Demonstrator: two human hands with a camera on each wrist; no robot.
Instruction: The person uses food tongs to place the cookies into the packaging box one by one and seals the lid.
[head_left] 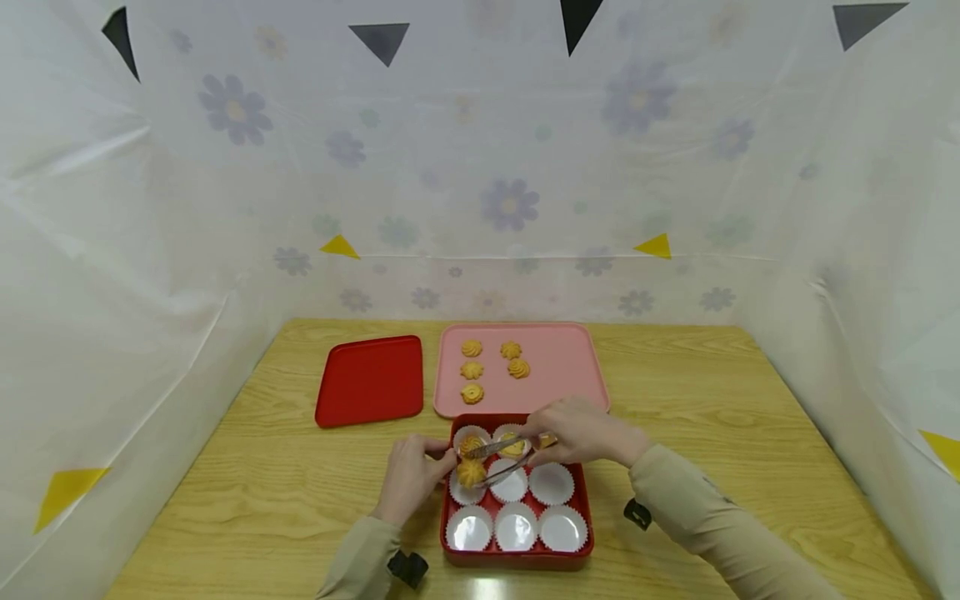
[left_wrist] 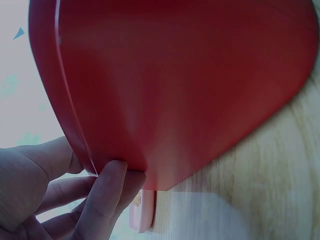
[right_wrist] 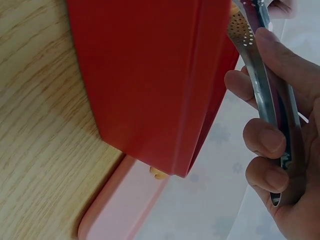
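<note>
Your beige sleeves (head_left: pixel 360 558) lie nearest, one to either side of the deep red rectangular box (head_left: pixel 517 561), which looks like plastic. In the box's front row, three round white fluted paper cups (head_left: pixel 516 528) hold nothing, so that row is left to fill. In its middle row, the centre and right cups are bare too.

Over that row's left cup is a golden, ridged, swirl-shaped cookie (head_left: pixel 471 473), at the tips of the silver metal tongs (right_wrist: pixel 264 95). Your right hand (head_left: pixel 581 429), above the box's right rear part, has its fingers curled round the tongs, so the cookie lies well out from those fingers; you can't tell whether it touches the cup. Your left hand (head_left: pixel 411 477) pinches the rim of the box's left wall, its fingertips near the cookie.

In the box's back row, the left and middle cups each hold a cookie; what looks like another shows at the right, partly hidden by your right hand. I'd judge a third of the box done.

Just beyond the box, a pink rectangular tray (head_left: pixel 562 367) carries five cookies, matching your five bare cups. Beyond the box to its left lies a flat red rounded-corner tray (head_left: pixel 375 382).
</note>
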